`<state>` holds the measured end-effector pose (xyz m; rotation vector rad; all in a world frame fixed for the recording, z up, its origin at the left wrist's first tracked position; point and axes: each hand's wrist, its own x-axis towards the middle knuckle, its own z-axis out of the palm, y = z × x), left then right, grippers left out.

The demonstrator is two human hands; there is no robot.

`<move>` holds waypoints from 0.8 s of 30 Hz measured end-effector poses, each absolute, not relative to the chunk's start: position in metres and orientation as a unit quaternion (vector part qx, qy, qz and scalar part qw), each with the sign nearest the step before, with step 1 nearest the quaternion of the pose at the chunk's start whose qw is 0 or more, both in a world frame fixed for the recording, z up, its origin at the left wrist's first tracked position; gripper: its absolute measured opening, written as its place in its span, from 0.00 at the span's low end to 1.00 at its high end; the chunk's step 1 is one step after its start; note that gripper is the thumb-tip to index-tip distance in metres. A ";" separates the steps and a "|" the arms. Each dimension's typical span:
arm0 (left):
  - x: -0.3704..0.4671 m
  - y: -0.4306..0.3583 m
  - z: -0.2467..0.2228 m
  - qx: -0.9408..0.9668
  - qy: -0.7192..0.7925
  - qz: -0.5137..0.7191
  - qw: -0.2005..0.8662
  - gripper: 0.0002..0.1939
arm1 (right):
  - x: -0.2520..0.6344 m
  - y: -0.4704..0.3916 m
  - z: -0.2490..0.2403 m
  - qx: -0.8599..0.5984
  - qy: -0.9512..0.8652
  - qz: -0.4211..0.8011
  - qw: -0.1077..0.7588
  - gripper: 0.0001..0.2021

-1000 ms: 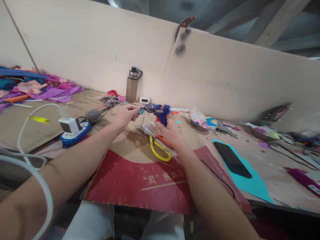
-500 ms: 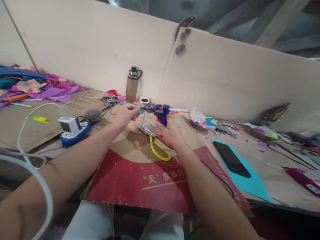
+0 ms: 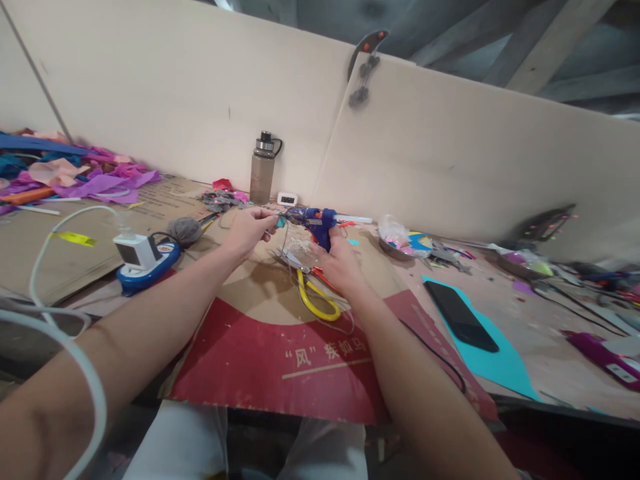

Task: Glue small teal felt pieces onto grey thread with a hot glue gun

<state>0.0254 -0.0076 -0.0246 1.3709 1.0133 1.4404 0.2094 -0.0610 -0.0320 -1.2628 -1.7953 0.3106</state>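
My right hand (image 3: 340,261) is wrapped round the handle of a blue hot glue gun (image 3: 320,225), whose nozzle points left. A whitish glue stick (image 3: 353,219) juts from its back end. My left hand (image 3: 254,230) pinches a small teal piece (image 3: 281,222) right at the nozzle tip; whether the two touch I cannot tell. Thin grey yarn hangs down from that piece. Below the hands, scissors with a yellow and a red handle (image 3: 320,308) lie on a red and tan cardboard sheet (image 3: 240,367).
Left: a blue power strip (image 3: 149,268) with a white charger, a grey yarn ball (image 3: 185,231) and colourful scraps (image 3: 100,177). Behind stand a water bottle (image 3: 262,170) and a small white clock (image 3: 287,199). Right: a phone (image 3: 461,317) on turquoise sheet, a bowl (image 3: 396,250) and a black cable (image 3: 435,353).
The whole view has shifted very slightly. Both hands keep their holds, with the teal piece still at the glue gun's nozzle.
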 end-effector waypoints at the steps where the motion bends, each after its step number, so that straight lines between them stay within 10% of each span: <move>1: 0.026 -0.008 -0.024 0.551 0.407 0.580 0.441 0.07 | 0.209 -0.061 -0.032 -0.508 -0.724 0.127 0.448 0.15; 24: 0.023 0.000 -0.025 0.477 0.377 0.577 0.546 0.05 | 0.215 -0.058 -0.032 -0.519 -0.631 0.280 0.504 0.10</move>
